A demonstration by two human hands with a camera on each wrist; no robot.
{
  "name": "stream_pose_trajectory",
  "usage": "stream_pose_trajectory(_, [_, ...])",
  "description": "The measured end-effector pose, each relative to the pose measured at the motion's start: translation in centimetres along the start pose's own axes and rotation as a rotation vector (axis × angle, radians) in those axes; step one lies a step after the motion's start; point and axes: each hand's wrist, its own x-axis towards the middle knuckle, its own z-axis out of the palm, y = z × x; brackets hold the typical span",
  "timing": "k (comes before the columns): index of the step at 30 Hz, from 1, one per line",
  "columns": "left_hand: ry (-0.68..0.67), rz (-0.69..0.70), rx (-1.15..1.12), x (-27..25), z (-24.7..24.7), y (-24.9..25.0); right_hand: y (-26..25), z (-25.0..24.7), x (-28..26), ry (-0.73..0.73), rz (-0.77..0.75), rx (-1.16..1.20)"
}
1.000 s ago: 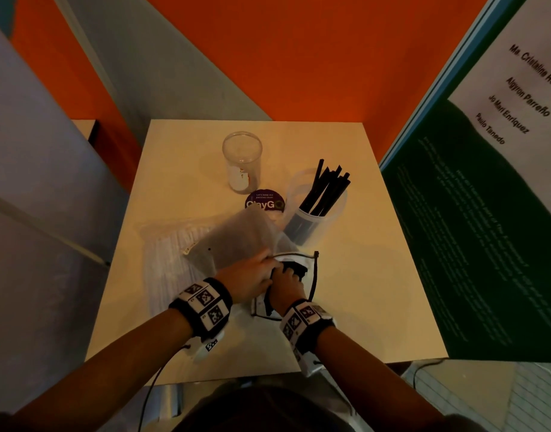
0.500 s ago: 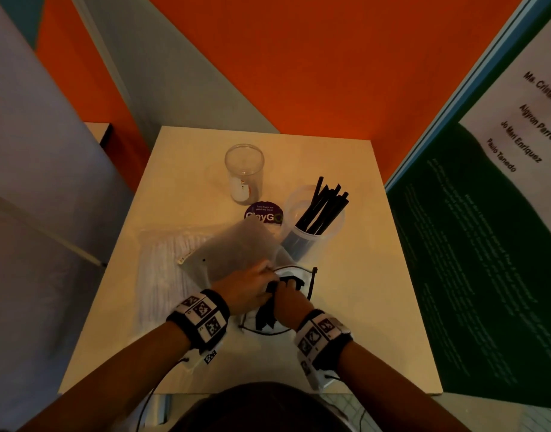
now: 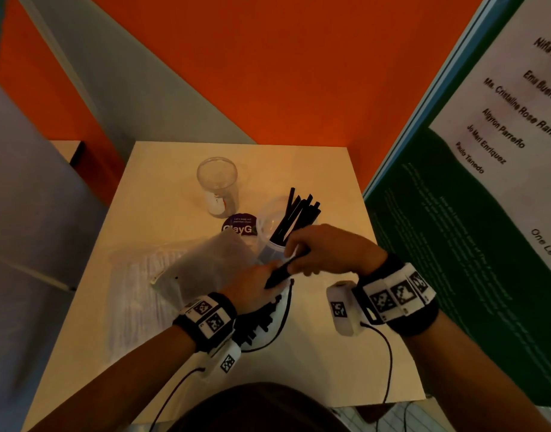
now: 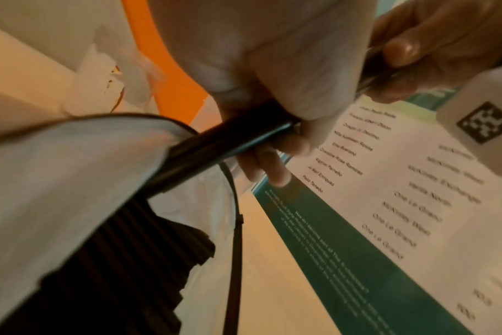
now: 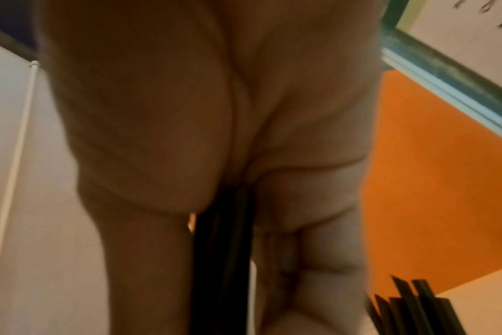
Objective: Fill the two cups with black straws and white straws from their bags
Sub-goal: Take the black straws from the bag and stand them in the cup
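Right hand (image 3: pixel 328 249): fingers curled round a small bunch of black straws (image 3: pixel 279 272), thumb closed over them; the bunch slants down from the fist toward the near left, lower end still inside the mouth of the black-straw bag (image 3: pixel 282 310). Right wrist view confirms dark straws (image 5: pixel 224 249) running out between palm and fingers.

Left hand (image 3: pixel 254 286): lies directly under and left of the held bunch, resting on the black-straw bag near its opening. Whether its fingers pinch the bag or only press on it cannot be told; left wrist view is blurred, though it shows the bunch (image 4: pixel 215 145) leaving the bag's black-edged mouth (image 4: pixel 187 127) and more black straws (image 4: pixel 115 260) lying inside.

Just beyond the right hand's fingers: clear cup (image 3: pixel 272 232) standing upright, already holding black straws (image 3: pixel 299 213) that lean to the far right. Their tips also show at the lower right of the right wrist view (image 5: pixel 416 301).

Beyond the left hand's fingers: a frosted bag (image 3: pixel 205 266) lying partly over the white-straw bag (image 3: pixel 137 294), which is flat on the table (image 3: pixel 330 353) to the left hand's outer side.

Farther out, past both hands: second clear cup (image 3: pixel 218 185), upright, no straws in it. A round purple sticker (image 3: pixel 240 226) sits on the table between the two cups
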Motion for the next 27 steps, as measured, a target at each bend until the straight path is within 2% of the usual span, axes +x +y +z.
stream_pose_trajectory(2, [0.066, -0.035, -0.131, 0.5, -0.4, 0.0, 0.7, -0.1, 0.3, 0.204, -0.047, 0.196])
stream_pose_trajectory(5, [0.109, -0.068, -0.279, 1.5, -1.0, 0.1, 1.0, 1.4, 1.2, 0.471, -0.132, 0.694])
stream_pose_trajectory(7, [0.140, -0.052, -0.317, 2.0, -1.3, 0.0, 0.7, 2.8, 1.9, 0.570, -0.221, 0.949])
stream_pose_trajectory(10, [0.158, -0.045, -0.266, 2.2, -1.3, 0.0, -0.1, 4.4, 2.9, 0.684, -0.345, 1.165])
stream_pose_trajectory(12, [0.168, -0.039, -0.292, 2.3, -1.4, 0.1, -0.6, 4.7, 3.3, 0.744, -0.383, 1.200])
stream_pose_trajectory(17, [0.189, 0.004, -0.264, 3.1, -2.5, 0.4, -0.7, 2.2, 2.7, 0.872, -0.502, 1.074])
stream_pose_trajectory(21, [0.229, 0.048, 0.100, 3.7, -4.1, -1.9, 1.2, -1.5, 2.1, 1.054, -0.521, 1.028])
stream_pose_trajectory(24, [0.088, 0.027, 0.401, 3.8, -4.7, -3.6, 3.5, -2.8, 2.6, 1.161, -0.473, 0.981])
stream_pose_trajectory(27, [0.026, 0.071, 0.502, 3.5, -4.9, -4.4, 5.4, -2.2, 4.1, 1.198, -0.356, 0.916])
